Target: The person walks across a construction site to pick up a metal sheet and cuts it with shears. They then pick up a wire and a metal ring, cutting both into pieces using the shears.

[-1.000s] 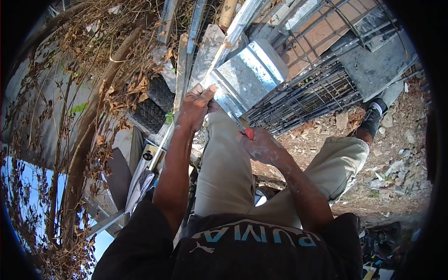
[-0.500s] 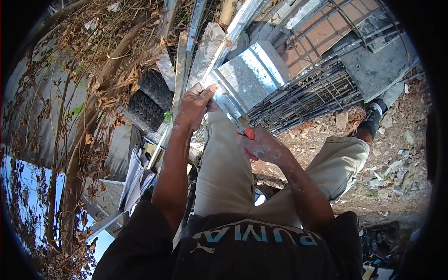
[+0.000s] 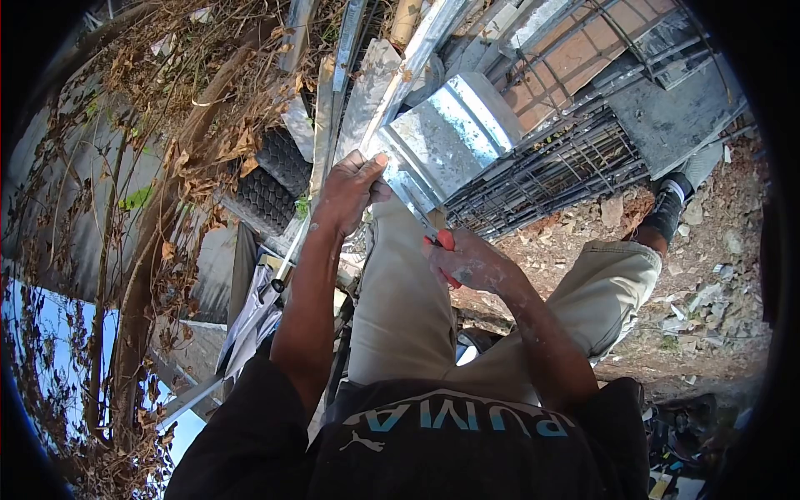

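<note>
The bent metal sheet [image 3: 442,142] lies ahead of the person, over the near end of the steel bar cage [image 3: 567,179] and just beyond one trouser leg [image 3: 400,292]. The left hand [image 3: 354,183] pinches its near left edge, thumb on top. The right hand [image 3: 473,260] has its grip closed around the red-handled tool [image 3: 446,240], whose tip is at the sheet's near corner; whether the blades are parted or pressed together I cannot tell.

Bare fingers on a thin edge look like the main risk: if the sheet twists under the tool's pull, that edge could slice the left hand. The tool could also slip off the corner and swing toward the leg, which is close beneath. With only a pinch on one side, the sheet may rock on whatever uneven stuff supports it.

Around it, the bars could snag the sheet's far right side, and long metal strips [image 3: 417,58] crowd its far left. A grey board [image 3: 671,112] rests beyond, near the shoe [image 3: 667,212]. Dry branches [image 3: 158,217] and a black treaded piece [image 3: 279,171] hem in the left; rubble [image 3: 704,308] makes footing uneven.
</note>
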Available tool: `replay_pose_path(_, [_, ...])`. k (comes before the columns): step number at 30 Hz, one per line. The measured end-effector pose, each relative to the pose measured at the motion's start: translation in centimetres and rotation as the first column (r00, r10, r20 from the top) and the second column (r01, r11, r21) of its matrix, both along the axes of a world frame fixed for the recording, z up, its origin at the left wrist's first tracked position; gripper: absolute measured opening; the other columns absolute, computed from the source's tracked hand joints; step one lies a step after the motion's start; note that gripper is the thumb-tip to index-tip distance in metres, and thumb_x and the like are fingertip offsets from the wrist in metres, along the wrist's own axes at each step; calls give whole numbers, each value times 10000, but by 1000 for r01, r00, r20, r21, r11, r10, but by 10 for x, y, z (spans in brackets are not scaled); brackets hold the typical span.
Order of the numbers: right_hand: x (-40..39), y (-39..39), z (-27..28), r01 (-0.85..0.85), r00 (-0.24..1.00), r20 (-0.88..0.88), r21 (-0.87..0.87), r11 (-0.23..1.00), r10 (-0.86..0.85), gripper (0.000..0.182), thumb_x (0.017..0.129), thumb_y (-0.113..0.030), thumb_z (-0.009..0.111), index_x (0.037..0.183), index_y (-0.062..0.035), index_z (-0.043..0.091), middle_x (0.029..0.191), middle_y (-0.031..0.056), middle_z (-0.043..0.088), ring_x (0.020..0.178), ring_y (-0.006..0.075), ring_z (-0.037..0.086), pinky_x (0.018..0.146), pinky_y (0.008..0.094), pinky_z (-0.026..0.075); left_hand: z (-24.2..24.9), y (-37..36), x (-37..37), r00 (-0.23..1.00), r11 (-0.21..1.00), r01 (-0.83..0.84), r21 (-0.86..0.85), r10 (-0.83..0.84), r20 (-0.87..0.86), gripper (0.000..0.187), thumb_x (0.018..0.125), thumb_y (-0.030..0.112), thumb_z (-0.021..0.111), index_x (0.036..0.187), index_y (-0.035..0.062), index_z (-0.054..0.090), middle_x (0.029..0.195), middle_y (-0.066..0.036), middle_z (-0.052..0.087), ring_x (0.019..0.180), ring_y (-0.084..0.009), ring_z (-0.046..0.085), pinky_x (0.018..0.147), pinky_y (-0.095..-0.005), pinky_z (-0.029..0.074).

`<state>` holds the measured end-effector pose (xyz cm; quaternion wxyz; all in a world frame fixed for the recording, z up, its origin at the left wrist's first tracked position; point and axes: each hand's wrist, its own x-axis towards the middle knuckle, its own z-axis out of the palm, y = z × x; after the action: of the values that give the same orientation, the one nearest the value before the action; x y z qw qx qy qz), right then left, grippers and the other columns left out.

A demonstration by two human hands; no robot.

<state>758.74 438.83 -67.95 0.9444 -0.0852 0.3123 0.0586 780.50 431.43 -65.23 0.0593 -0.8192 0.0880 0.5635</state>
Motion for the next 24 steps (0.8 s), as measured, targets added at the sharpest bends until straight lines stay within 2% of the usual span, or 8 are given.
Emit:
replay_pose_path(4, [-1,6,-2,-32,999,-12,-80,996,31,355,947,-302,554,701,-48,521,560,9,512,515,109,485,505,296,401,-1,3,3,1000,1000,9,15,-9,1,347,918,356,654,983,23,583,739,-42,615,640,-108,604,623,-263,525])
replay_pose_path(10, [9,23,-7,-32,998,-64,-141,989,23,292,927,-261,565,741,-38,535,584,3,503,532,107,477,511,313,403,-4,2,4,998,997,70,33,-70,-1,364,922,372,646,969,17,581,728,-46,612,626,-106,602,619,-258,515])
replay_pose_path(13, [12,20,-2,-145,981,-143,-113,983,129,277,918,-257,565,769,-24,547,605,12,512,555,120,475,521,331,406,-5,2,7,996,996,84,34,-83,-10,374,916,384,650,960,18,582,726,-46,612,623,-105,597,616,-260,509])
replay_pose_path(16, [7,13,1,-104,988,-122,-101,989,91,281,917,-271,565,795,-18,555,638,21,524,594,127,472,548,336,411,-5,3,8,996,995,92,46,-91,-10,385,907,398,658,944,22,583,727,-45,611,621,-106,593,612,-263,502])
replay_pose_path(20, [7,11,3,-130,983,-151,-142,981,108,284,916,-285,568,805,-23,557,667,27,531,624,127,468,576,328,415,-4,3,6,997,996,78,49,-77,-9,393,896,417,667,919,33,581,729,-45,613,621,-110,589,613,-265,496])
replay_pose_path(22, [7,13,2,-116,985,-150,-173,978,91,285,917,-290,568,812,-25,557,671,26,527,632,125,466,584,325,415,-5,2,7,997,996,75,50,-75,-16,351,904,377,670,944,42,573,715,-26,580,613,-103,582,617,-248,506])
replay_pose_path(24, [6,12,0,-107,989,-120,-129,986,91,279,916,-288,573,808,-31,553,661,16,516,620,117,461,571,319,410,-5,3,7,998,997,69,40,-68,-9,355,903,387,667,947,46,579,736,-31,588,636,-104,588,632,-249,509])
